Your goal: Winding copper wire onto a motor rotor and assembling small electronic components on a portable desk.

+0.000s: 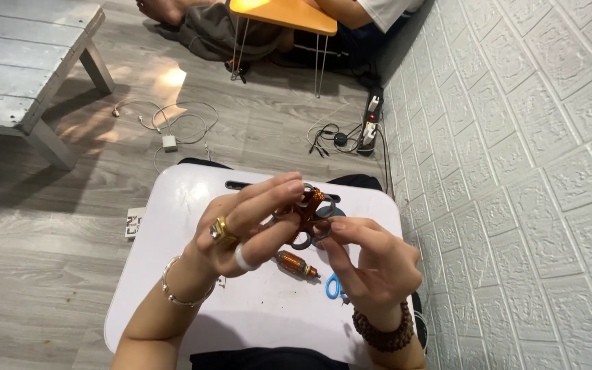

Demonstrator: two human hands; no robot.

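From the head view, the left hand (251,223) and right hand (371,264) are both pinching a small copper-wound coil assembly (310,216) with metal rings, holding it above the white tabletop (173,274). It is looking light and rigid, its fine windings delicate, so gripping the rings seems safest. A second wound rotor (296,264) is lying below

Soft, even indoor light, floor glare patch (173,75), slight wide-angle edge distortion.
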